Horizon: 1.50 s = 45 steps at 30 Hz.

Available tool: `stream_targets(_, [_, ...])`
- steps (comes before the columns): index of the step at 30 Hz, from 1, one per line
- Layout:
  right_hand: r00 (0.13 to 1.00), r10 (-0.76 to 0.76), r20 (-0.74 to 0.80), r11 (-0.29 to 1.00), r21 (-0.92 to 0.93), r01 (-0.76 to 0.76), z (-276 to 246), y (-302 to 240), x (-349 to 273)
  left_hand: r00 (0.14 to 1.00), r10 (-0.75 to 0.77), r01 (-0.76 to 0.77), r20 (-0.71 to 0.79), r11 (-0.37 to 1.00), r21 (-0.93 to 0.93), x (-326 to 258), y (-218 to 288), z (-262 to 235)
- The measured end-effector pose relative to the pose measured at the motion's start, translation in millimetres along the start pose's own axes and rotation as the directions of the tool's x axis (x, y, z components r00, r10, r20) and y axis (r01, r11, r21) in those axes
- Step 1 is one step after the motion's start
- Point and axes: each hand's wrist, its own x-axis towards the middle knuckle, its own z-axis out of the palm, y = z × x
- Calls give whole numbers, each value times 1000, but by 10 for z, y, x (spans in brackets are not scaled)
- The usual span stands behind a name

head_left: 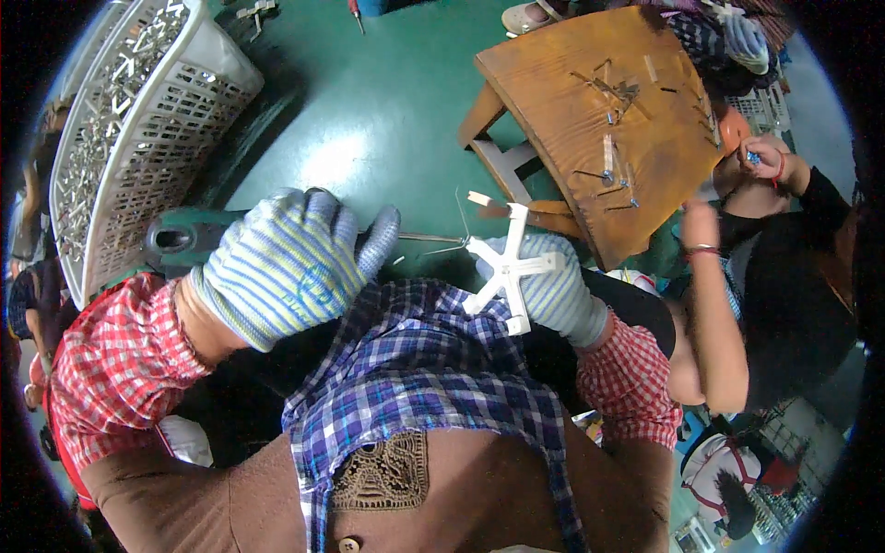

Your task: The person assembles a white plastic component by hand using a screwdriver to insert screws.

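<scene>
- Green floor [304,111], across the upper middle of the frame.
- Wooden table [553,97], upper right, with thin metal pieces [615,89] and small blue-ended parts [607,175] scattered on top.
- Another person [793,295] in dark clothing, at the right edge, beside the table.
- White slotted basket [214,51], upper left, full of small metal parts [115,111].
- Blue checked apron [424,387], lower middle, below both hands.
- Left hand [286,263], left of centre, in a striped glove, curled around a dark-handled tool [207,226] whose thin metal shaft points right.
- Right hand [560,300], right of centre, in a matching glove, holding a white star-shaped piece [506,269].
- That piece sits at the middle of the frame, its upper-left arm at the shaft's tip; whether they touch is unclear.
- Thin wire [460,210], rising beside that tip.
</scene>
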Motion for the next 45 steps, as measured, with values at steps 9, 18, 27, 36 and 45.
stream_targets(9, [996,-73,51,800,-593,89,-67,-65,72,993,-112,110,-23,992,-68,36,-265,90])
stream_targets(18, [866,-499,-19,660,-657,365,91,-216,15,841,-458,274,289,-100,-957,897,-173,412])
stream_targets(27, [790,-607,-87,717,-488,498,-42,-355,-168,892,-314,-147,-325,479,-865,2268,218,391])
stream_targets(36, [695,-714,-83,579,-627,521,-86,-281,-291,959,10,-189,-283,764,-616,2531,130,220])
stream_targets(45, [788,-582,-201,752,-501,428,-186,-379,-238,908,-24,-268,-419,735,-623,2437,89,273])
